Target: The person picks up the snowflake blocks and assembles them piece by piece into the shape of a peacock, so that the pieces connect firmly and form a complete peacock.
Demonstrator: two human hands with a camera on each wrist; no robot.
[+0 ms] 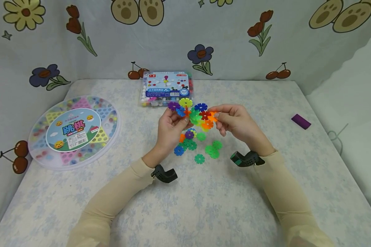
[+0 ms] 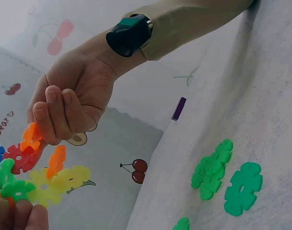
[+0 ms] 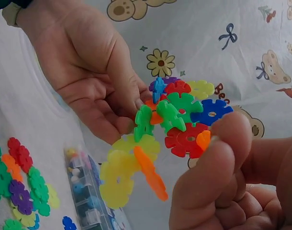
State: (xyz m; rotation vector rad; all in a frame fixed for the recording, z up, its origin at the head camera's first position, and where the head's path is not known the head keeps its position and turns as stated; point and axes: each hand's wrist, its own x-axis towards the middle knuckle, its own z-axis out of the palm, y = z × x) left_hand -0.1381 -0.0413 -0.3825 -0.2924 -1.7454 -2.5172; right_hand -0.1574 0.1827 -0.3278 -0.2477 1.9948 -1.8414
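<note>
Both hands are raised over the table, holding a cluster of interlocked plastic snowflake discs [image 1: 195, 116] in green, red, blue, yellow, orange and purple. My left hand [image 1: 170, 132] pinches the cluster on its left side between thumb and fingers. Between thumb and forefinger, my right hand [image 1: 235, 121] pinches an orange snowflake disc [image 2: 31, 138] at the cluster's right side, against a red disc [image 3: 186, 140]. Yellow discs [image 3: 116, 179] and another orange disc [image 3: 151, 173] hang from the lower part, as the right wrist view shows. Fingers hide part of the cluster's left end.
Loose snowflake discs [image 1: 199, 159] lie on the table below the hands. Behind them stands a clear boxed bead set [image 1: 167, 85]. A round Chinese checkers box [image 1: 74, 132] lies at left, a purple block [image 1: 301, 121] at right. A patterned cloth hangs at the back.
</note>
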